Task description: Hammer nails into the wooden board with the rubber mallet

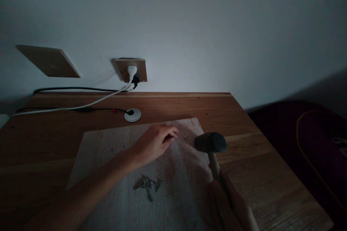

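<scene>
My right hand (230, 202) is wrapped round the handle of a mallet (210, 142) with a dark head. The mallet's head is held above the right edge of a pale wooden board (108, 173). Over the far right part of this board, my left hand (159, 139) is closed in a pinch on what looks like a nail, mostly hidden by the fingers. Just right of those fingertips, a small shiny nail head (186, 136) shows at the board's surface. Several loose metal nails (149, 186) lie in a small pile nearer to me.
The board lies on a brown wooden desk (271, 173) against a wall. A white cable (89, 104) and black cables run from a wall socket (141, 65) along the desk's back. A round cable grommet (132, 115) sits behind the board. Dark purple fabric (282, 126) is beyond the right edge.
</scene>
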A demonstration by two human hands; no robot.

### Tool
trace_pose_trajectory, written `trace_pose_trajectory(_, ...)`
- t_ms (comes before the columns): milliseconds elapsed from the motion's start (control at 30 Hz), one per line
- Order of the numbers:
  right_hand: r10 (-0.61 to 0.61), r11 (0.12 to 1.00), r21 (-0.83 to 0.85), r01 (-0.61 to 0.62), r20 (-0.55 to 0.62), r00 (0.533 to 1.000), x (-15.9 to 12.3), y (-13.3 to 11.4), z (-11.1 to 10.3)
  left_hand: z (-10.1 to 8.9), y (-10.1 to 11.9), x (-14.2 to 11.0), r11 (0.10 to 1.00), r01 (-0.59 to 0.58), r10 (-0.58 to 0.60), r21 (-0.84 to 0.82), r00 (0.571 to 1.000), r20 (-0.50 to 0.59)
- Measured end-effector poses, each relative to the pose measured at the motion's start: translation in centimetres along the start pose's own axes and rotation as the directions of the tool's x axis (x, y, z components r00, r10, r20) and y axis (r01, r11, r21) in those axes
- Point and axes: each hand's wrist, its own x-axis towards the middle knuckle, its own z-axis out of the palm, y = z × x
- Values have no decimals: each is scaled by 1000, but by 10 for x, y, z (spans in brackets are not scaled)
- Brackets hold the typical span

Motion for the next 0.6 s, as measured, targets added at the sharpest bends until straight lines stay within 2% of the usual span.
trace_pose_trajectory(200,-8,1000,-19,7,-18,1000,2,-1,3,2,-1,5,995,-11,6,99,999,53)
trace_pose_trajectory(333,-7,1000,-19,6,-31,999,3,-2,5,-1,-2,6,977,-122,109,174,990,85)
trace_pose_trajectory(400,-13,1000,-19,12,-27,1000,3,-2,5,-3,0,6,925,-223,186,308,972,144)
trace_pose_trajectory(500,-32,999,-35,31,-44,999,3,-2,4,-5,3,4,795,-360,285,488,932,224)
trace_pose_trajectory(600,-68,997,-35,67,-46,997,3,-2,1,-6,2,3,767,-379,328,517,925,193)
